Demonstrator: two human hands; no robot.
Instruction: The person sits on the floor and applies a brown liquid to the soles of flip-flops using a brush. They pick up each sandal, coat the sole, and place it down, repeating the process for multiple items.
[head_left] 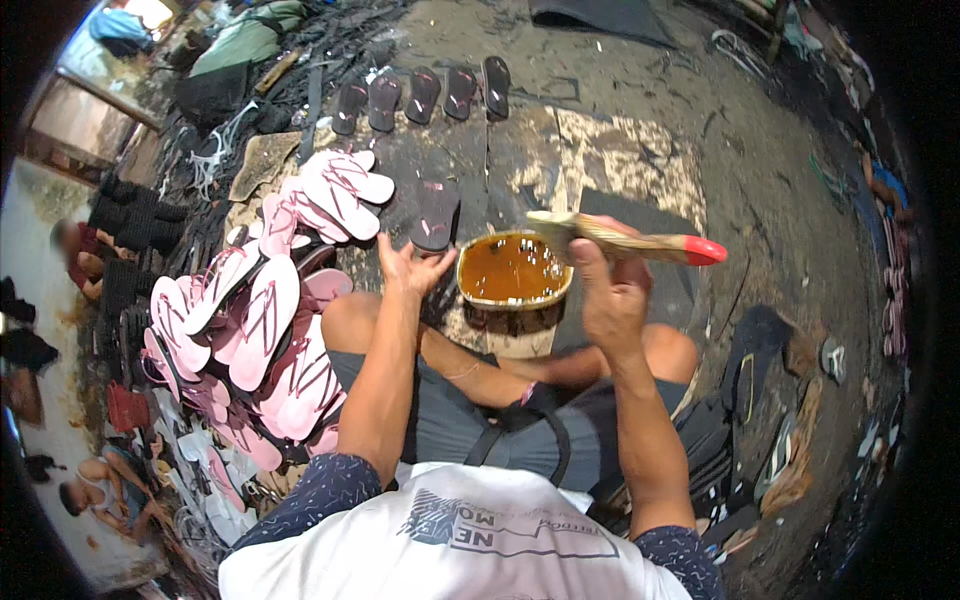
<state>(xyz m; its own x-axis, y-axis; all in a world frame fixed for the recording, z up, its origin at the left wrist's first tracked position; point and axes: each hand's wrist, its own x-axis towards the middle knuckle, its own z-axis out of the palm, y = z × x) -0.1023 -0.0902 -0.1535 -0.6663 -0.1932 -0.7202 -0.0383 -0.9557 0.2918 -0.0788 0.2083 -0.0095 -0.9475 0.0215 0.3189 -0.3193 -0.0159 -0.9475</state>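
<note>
My right hand (pixel 612 295) grips a paintbrush (pixel 640 243) with a red-tipped handle. Its bristle end lies over the right rim of a bowl (pixel 516 303) holding shiny amber liquid. Left of the bowl, my left hand (pixel 410 268) is open with fingers spread, close to the near end of a dark sandal sole (pixel 436 215); whether it touches the sole I cannot tell. Farther off, several dark soles (pixel 423 96) lie in a row. Beside my left arm rises a heap of pink sandals with dark straps (pixel 262 325).
Worn, stained boards (pixel 640 150) lie under the work. A dark mat (pixel 650 225) is right of the bowl. Scraps and a loose sandal (pixel 780 450) litter the floor at right. Two people (pixel 110 490) sit at the far left. My crossed legs frame the near side.
</note>
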